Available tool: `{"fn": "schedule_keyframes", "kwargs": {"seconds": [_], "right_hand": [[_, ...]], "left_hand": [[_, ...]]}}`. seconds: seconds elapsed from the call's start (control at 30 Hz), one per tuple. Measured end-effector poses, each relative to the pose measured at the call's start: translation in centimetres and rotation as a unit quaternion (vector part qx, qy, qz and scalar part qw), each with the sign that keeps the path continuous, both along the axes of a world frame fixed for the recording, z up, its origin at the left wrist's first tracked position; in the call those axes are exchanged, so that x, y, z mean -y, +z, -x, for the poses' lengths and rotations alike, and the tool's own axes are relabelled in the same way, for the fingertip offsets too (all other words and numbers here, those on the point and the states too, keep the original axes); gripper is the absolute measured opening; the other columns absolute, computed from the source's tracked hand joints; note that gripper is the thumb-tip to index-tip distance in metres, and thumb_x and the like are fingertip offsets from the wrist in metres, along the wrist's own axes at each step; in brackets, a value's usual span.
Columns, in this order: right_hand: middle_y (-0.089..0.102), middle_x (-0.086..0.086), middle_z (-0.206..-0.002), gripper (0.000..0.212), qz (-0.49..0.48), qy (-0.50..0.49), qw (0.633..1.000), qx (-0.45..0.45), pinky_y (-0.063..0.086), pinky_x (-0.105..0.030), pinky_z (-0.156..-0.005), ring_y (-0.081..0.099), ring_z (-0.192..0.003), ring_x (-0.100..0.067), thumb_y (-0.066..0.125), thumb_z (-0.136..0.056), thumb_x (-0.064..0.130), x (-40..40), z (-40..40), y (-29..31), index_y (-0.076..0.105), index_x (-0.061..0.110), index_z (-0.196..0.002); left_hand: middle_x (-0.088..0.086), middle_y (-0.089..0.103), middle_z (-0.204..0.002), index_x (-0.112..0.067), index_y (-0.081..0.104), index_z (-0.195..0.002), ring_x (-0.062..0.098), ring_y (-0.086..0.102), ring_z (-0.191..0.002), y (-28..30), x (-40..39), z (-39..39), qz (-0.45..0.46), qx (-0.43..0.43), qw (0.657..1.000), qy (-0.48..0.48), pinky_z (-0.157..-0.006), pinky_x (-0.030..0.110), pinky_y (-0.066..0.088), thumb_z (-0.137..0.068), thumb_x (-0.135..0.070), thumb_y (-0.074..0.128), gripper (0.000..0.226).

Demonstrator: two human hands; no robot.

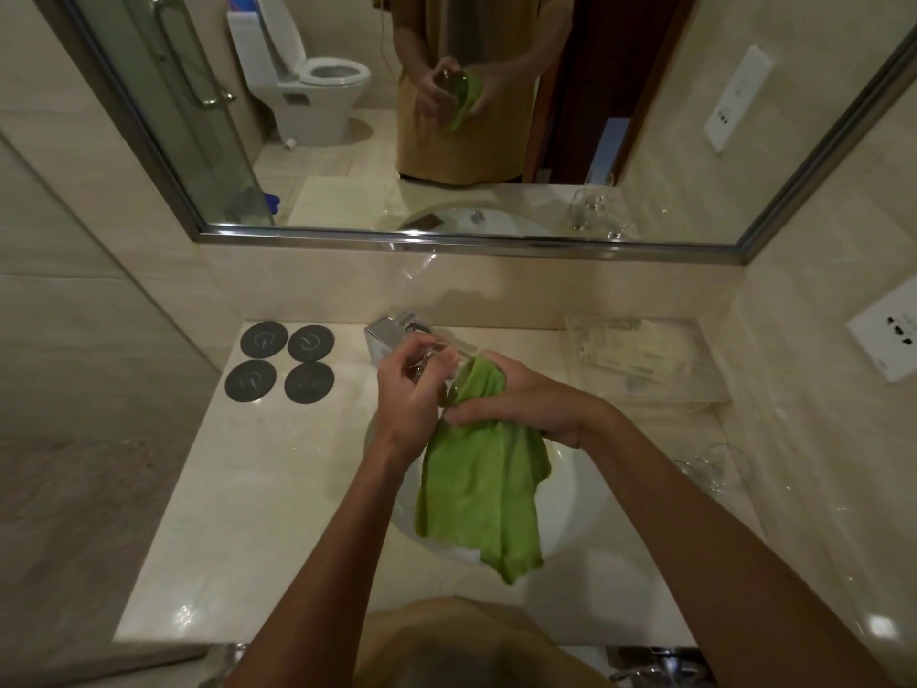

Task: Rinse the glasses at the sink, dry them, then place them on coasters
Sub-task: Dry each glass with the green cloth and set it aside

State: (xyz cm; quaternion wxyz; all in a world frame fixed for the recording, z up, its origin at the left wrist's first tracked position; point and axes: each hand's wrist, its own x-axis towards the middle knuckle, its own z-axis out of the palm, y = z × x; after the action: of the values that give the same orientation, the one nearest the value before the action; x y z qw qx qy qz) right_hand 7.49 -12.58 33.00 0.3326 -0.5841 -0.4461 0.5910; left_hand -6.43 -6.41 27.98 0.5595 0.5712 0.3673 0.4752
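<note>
Above the white sink basin [570, 494], my left hand [409, 394] grips a clear glass [441, 369] that lies tilted between both hands. My right hand [516, 399] holds a green cloth [481, 494], with part of it pushed into the glass mouth and the rest hanging down over the basin. Several round dark coasters [280, 362] lie in a square on the counter at the left, all bare. More clear glasses [714, 469] stand on the counter at the right.
A chrome faucet [387, 335] sits behind the hands. A clear tray with packets [635, 355] stands at the back right. The wall mirror [446, 116] reflects a person with the glass and a toilet. A wall socket [888, 335] is on the right.
</note>
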Motion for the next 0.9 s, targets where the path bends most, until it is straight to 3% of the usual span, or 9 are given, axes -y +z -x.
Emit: {"fn": "schedule_keyframes", "kwargs": {"seconds": [0.1,0.2,0.3,0.43,0.6,0.73,0.9], "right_hand": [[0.075,0.004,-0.095,0.035,0.002,-0.019,0.998,-0.064,0.057,-0.029,-0.079,0.072,-0.094,-0.016,0.077,-0.083,0.011,0.3,0.2,-0.4,0.062,0.026,-0.110],[0.075,0.004,-0.095,0.036,-0.022,-0.050,0.997,-0.055,0.057,-0.030,-0.079,0.072,-0.094,-0.016,0.081,-0.080,0.012,0.5,0.6,-1.2,0.063,0.024,-0.108],[0.071,0.009,-0.093,0.050,-0.065,-0.096,0.993,0.024,0.055,-0.025,-0.073,0.071,-0.088,-0.008,0.089,-0.073,0.024,0.7,1.2,-1.9,0.057,0.024,-0.111],[0.064,0.011,-0.099,0.063,-0.116,-0.131,0.977,0.121,0.054,-0.021,-0.073,0.066,-0.087,-0.002,0.086,-0.073,0.039,0.8,2.3,-2.3,0.044,0.024,-0.116],[0.059,0.009,-0.109,0.072,-0.177,-0.108,0.947,0.244,0.056,-0.038,-0.083,0.062,-0.096,-0.013,0.076,-0.079,0.051,1.0,3.0,-2.2,0.028,0.028,-0.128],[0.050,-0.004,-0.133,0.094,-0.222,-0.082,0.898,0.372,0.051,-0.038,-0.092,0.054,-0.116,-0.021,0.073,-0.080,0.052,1.2,2.7,-2.0,0.018,0.021,-0.150],[0.044,-0.015,-0.138,0.091,-0.286,-0.053,0.829,0.477,0.050,-0.044,-0.094,0.047,-0.122,-0.030,0.063,-0.080,0.052,1.2,2.9,-1.1,0.019,0.014,-0.149]], "left_hand": [[-0.004,0.058,-0.065,-0.013,0.065,-0.079,0.009,0.052,-0.060,0.1,0.0,-0.2,0.020,0.018,1.000,0.001,-0.057,0.021,0.043,-0.077,-0.037,0.062,0.025],[0.000,0.057,-0.065,-0.005,0.064,-0.079,0.008,0.052,-0.058,0.3,-0.1,-0.1,0.030,0.007,0.999,0.010,-0.057,0.021,0.043,-0.078,-0.035,0.061,0.030],[0.009,0.053,-0.066,0.012,0.060,-0.083,0.010,0.048,-0.055,0.8,-0.1,-0.3,0.065,0.015,0.997,0.040,-0.052,0.023,0.041,-0.081,-0.027,0.056,0.039],[0.013,0.054,-0.073,0.009,0.065,-0.085,0.019,0.050,-0.065,1.8,-0.1,-0.6,0.115,0.030,0.990,0.072,-0.058,0.028,0.042,-0.080,-0.029,0.052,0.040],[0.017,0.059,-0.087,0.003,0.067,-0.094,0.027,0.054,-0.077,2.5,-0.1,-0.6,0.187,0.065,0.978,0.071,-0.071,0.039,0.046,-0.085,-0.033,0.054,0.039],[0.015,0.056,-0.081,-0.008,0.063,-0.084,0.023,0.054,-0.067,2.9,-0.3,-0.8,0.211,0.056,0.971,0.099,-0.061,0.032,0.044,-0.097,-0.024,0.050,0.025],[0.002,0.063,-0.071,-0.014,0.065,-0.076,0.015,0.057,-0.063,3.5,-0.4,-0.7,0.228,0.066,0.965,0.109,-0.057,0.026,0.046,-0.097,-0.027,0.052,0.027]]}}
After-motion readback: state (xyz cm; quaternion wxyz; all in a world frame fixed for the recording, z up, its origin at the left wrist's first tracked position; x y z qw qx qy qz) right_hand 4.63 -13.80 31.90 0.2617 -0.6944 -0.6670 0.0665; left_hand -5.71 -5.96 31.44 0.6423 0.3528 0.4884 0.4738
